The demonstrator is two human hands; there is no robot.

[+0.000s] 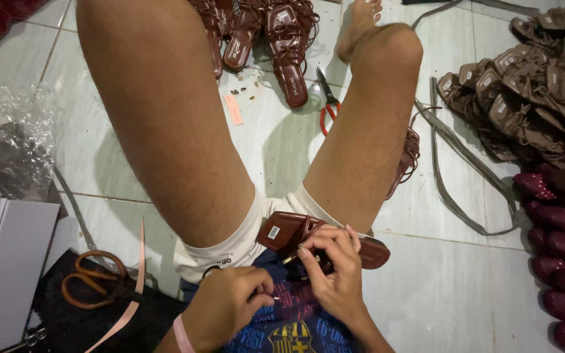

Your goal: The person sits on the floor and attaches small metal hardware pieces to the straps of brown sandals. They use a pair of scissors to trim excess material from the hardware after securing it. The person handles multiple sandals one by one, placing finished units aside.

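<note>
Your right hand (335, 265) closes its grip on the strap of the brown sandal (295, 232) lying across your lap against your right thigh, while your left hand (227, 307) pinches something small and hard to make out just beside it, orange-handled scissors (93, 278) lying on the floor at your left.

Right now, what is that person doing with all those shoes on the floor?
A person sits on the pale tiled floor with a flat brown strappy sandal in their lap. The right hand grips the sandal's strap, and the left hand pinches something tiny beside it. Orange-handled scissors lie to the left, red-handled cutters lie between the legs, and a heap of tan sandals waits on the right.
</note>
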